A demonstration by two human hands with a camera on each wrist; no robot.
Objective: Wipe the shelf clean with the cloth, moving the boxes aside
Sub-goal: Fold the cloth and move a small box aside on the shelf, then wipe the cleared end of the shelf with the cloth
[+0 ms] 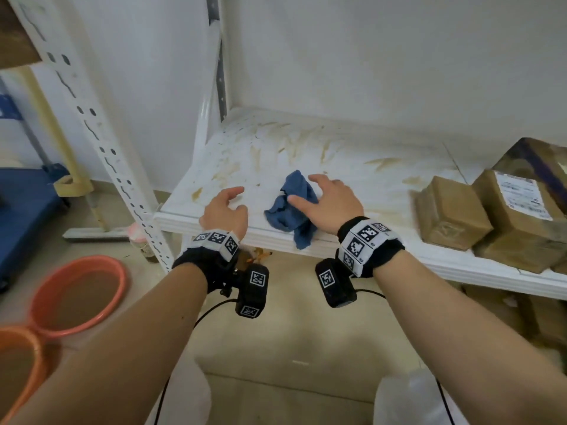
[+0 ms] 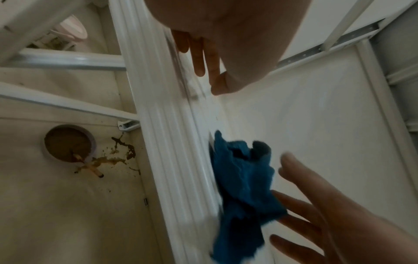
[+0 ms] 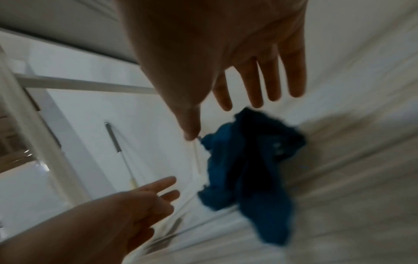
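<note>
The white shelf (image 1: 352,154) is streaked with brown stains. A crumpled blue cloth (image 1: 291,210) lies at its front edge, one corner hanging over the lip. My right hand (image 1: 306,191) is spread over the cloth with straight fingers; the blurred right wrist view shows the right hand (image 3: 210,121) just above the cloth (image 3: 248,169), and contact cannot be told. My left hand (image 1: 239,199) hovers relaxed and empty over the shelf edge, left of the cloth (image 2: 244,187). Brown cardboard boxes (image 1: 454,216) are pushed together at the shelf's right end.
A perforated white upright (image 1: 101,139) stands left of the shelf. On the floor at the lower left are two orange basins (image 1: 79,296) of brown water, and a mop (image 1: 92,231) lies behind them. Under the shelf sit a cup of brown liquid (image 2: 68,144) and a spill.
</note>
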